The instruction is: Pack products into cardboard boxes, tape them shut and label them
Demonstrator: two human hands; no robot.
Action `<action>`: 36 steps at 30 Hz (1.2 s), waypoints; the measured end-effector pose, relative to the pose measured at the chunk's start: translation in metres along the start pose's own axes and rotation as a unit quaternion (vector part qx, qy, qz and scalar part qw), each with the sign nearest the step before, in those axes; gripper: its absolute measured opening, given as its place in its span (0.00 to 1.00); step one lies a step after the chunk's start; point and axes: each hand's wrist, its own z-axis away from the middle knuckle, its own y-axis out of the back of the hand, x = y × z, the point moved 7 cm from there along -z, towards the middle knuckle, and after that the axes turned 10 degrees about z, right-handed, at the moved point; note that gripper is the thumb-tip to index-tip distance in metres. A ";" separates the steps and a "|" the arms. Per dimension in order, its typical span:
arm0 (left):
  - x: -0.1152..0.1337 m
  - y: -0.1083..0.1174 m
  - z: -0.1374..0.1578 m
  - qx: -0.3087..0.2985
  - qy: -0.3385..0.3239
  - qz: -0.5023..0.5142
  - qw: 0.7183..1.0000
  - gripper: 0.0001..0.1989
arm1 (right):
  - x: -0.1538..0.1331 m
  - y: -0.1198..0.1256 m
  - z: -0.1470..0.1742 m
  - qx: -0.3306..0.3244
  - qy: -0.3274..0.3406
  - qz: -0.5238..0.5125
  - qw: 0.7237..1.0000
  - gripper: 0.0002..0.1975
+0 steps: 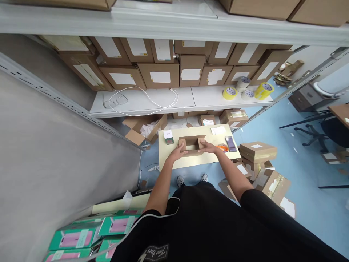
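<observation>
A small open cardboard box point(194, 152) stands on the pale yellow tabletop point(188, 163), and the table surface seems to show through its middle. At its left end, my left hand point(177, 152) grips a short flap between thumb and fingers. My right hand point(208, 147) does the same at the right end, thumb up on the flap. To the left of the box sits a little white-and-green carton point(168, 137). Beyond my right hand lie an orange-handled object point(222, 148), too small to name, and a dark phone-like item with its face blurred point(231, 144).
Over the table's far side runs a white shelf point(147, 102) with a white cable point(152, 98), tape rolls point(229, 93) and labelled boxes point(160, 75). Cartons point(257, 151) are piled on the floor at right. Green-and-pink boxes point(76, 236) are stacked at lower left.
</observation>
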 end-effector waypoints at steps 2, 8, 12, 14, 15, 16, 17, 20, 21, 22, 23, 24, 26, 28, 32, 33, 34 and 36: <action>0.004 0.002 0.000 0.029 -0.002 -0.004 1.000 0.48 | 0.000 -0.005 0.006 0.016 0.015 -0.045 0.999 0.52; 0.008 -0.002 0.009 0.179 0.030 0.005 0.983 0.43 | 0.011 -0.023 0.025 0.225 -0.116 -0.117 0.960 0.58; 0.011 0.001 0.006 0.240 0.077 0.015 0.968 0.59 | -0.001 -0.026 0.023 0.251 -0.161 -0.057 0.953 0.59; 0.018 0.006 -0.001 0.227 0.058 0.008 0.972 0.62 | -0.010 -0.020 0.020 0.238 -0.153 -0.014 0.959 0.60; 0.022 0.009 -0.004 0.214 0.040 0.002 0.976 0.62 | -0.014 -0.017 0.019 0.228 -0.146 0.007 0.963 0.60; 0.026 0.012 -0.007 0.201 0.021 -0.004 0.979 0.61 | -0.017 -0.015 0.019 0.219 -0.138 0.026 0.966 0.60; 0.029 0.014 -0.009 0.189 0.003 -0.010 0.982 0.60 | -0.020 -0.013 0.019 0.211 -0.131 0.043 0.968 0.59; 0.030 0.017 -0.010 0.187 -0.023 -0.019 0.982 0.52 | -0.025 -0.012 0.022 0.206 -0.117 0.078 0.968 0.54; 0.028 0.016 -0.010 0.193 -0.023 -0.019 0.981 0.49 | -0.026 -0.013 0.024 0.209 -0.114 0.083 0.968 0.53; 0.026 0.014 -0.009 0.199 -0.022 -0.017 0.980 0.46 | -0.027 -0.015 0.026 0.212 -0.110 0.086 0.967 0.51; 0.024 0.011 -0.008 0.205 -0.020 -0.016 0.978 0.44 | -0.028 -0.017 0.028 0.216 -0.106 0.089 0.967 0.49; 0.022 0.009 -0.007 0.210 -0.020 -0.014 0.977 0.41 | -0.029 -0.020 0.029 0.219 -0.103 0.091 0.966 0.47; 0.020 0.003 -0.004 0.220 -0.025 -0.014 0.975 0.36 | -0.030 -0.024 0.032 0.231 -0.100 0.094 0.963 0.44; 0.019 -0.001 -0.001 0.233 -0.033 -0.017 0.972 0.31 | -0.029 -0.027 0.033 0.243 -0.104 0.100 0.959 0.41; 0.013 -0.007 0.005 0.258 -0.027 -0.012 0.966 0.25 | -0.028 -0.031 0.030 0.221 -0.120 0.129 0.959 0.36; 0.011 -0.008 0.006 0.260 -0.022 -0.005 0.965 0.25 | -0.028 -0.032 0.028 0.208 -0.122 0.137 0.961 0.34; 0.009 -0.010 0.006 0.261 -0.015 0.003 0.965 0.25 | -0.028 -0.032 0.027 0.195 -0.125 0.143 0.962 0.34; 0.006 -0.012 0.005 0.263 0.000 0.026 0.964 0.28 | -0.028 -0.032 0.024 0.171 -0.130 0.151 0.965 0.34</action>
